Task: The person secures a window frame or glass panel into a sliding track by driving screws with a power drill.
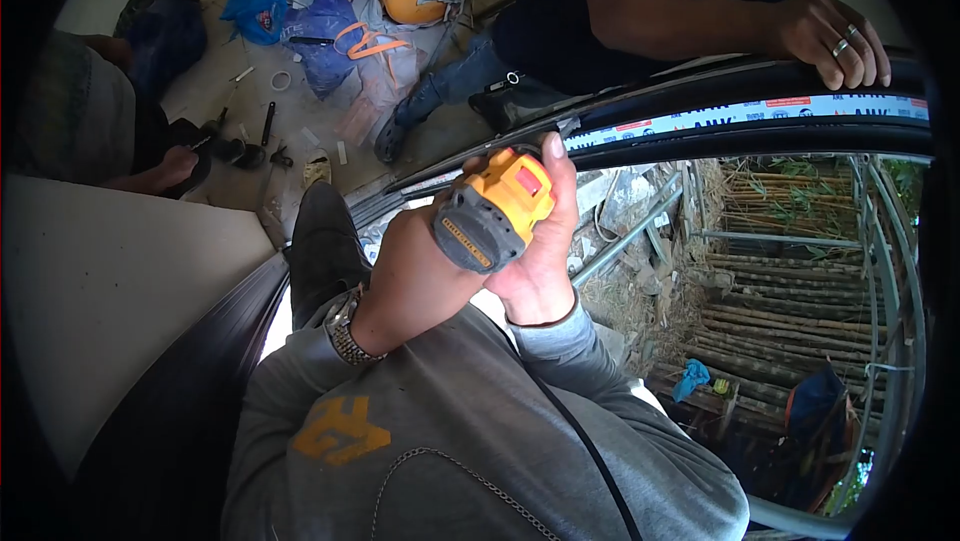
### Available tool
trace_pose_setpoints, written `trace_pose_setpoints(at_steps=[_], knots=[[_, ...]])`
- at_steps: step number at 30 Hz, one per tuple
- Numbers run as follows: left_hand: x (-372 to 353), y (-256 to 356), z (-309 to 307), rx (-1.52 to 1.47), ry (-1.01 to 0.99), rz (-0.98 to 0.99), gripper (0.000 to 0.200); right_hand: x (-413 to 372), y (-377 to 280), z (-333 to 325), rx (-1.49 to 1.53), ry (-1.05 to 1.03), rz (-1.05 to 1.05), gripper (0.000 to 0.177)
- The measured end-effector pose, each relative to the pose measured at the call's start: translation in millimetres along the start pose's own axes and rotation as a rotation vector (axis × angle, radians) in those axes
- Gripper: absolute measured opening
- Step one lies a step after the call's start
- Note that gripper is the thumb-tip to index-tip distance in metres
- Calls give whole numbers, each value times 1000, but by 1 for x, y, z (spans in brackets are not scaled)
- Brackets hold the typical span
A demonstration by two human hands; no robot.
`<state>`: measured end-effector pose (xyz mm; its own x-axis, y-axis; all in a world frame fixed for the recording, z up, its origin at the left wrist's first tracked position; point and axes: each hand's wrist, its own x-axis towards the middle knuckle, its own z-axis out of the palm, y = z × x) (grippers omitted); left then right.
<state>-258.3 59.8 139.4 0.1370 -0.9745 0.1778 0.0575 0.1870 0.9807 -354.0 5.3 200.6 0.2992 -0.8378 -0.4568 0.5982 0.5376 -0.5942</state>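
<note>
On my feed, a worker in a grey sweatshirt (pixel 450 421) grips a yellow-and-black drill (pixel 492 213) with both hands just below a black frame (pixel 760 81) that arcs across the view. The left hand (pixel 405 276), a metal watch (pixel 345 331) on its wrist, is closed round the near side of the drill. The right hand (pixel 540 261) is wrapped round the far side, its thumb pointing up toward the frame. The drill's dark rear end faces me and its front is hidden, so I cannot tell whether it touches the frame. A black cable (pixel 590 451) runs down over the sweatshirt, away from the frame. A white label strip (pixel 760 109) with red and blue print runs along the frame. On the frame's top edge, to the right, rests a second person's hand (pixel 835 36), fingers curled over it and rings (pixel 843 44) showing. Beyond the frame, on the floor, lie blue bags (pixel 320 36), a roll of tape (pixel 281 80) and scattered hand tools. A third person's hand (pixel 172 169) is on the floor well to the left of them. Through the frame's opening, far below, I see stacked bamboo poles (pixel 770 311) and a blue cloth (pixel 690 378).
</note>
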Motion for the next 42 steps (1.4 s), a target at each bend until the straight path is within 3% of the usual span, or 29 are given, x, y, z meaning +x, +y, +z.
trace_pose_setpoints(at_steps=[2, 8, 11, 14, 23, 27, 30, 42], knots=[[1, 1, -1, 14, 10, 8, 23, -1, 1, -3, 50, -114, 44, 55], [4, -1, -2, -67, 24, -60, 24, 13, 3, -8, 25, -75, 49, 55], [-2, -5, 3, 43, 56, 45, 21, 1, 6, -3, 1, 0, 41, 58], [-2, -14, 1, -26, 4, -26, 22, 10, 5, -12, 2, 3, 53, 59], [-5, -10, 2, 30, 4, -34, 23, 7, 5, -17, 29, -180, 60, 59], [0, -2, 0, 37, 7, -63, 21, 9, 2, -16, 11, -68, 72, 59], [-2, -4, 0, 14, 20, -58, 22, 7, 3, -13, 18, -159, 76, 59], [1, -3, 0, 33, 15, -38, 25, 7, -1, -10, 32, -103, 69, 58]])
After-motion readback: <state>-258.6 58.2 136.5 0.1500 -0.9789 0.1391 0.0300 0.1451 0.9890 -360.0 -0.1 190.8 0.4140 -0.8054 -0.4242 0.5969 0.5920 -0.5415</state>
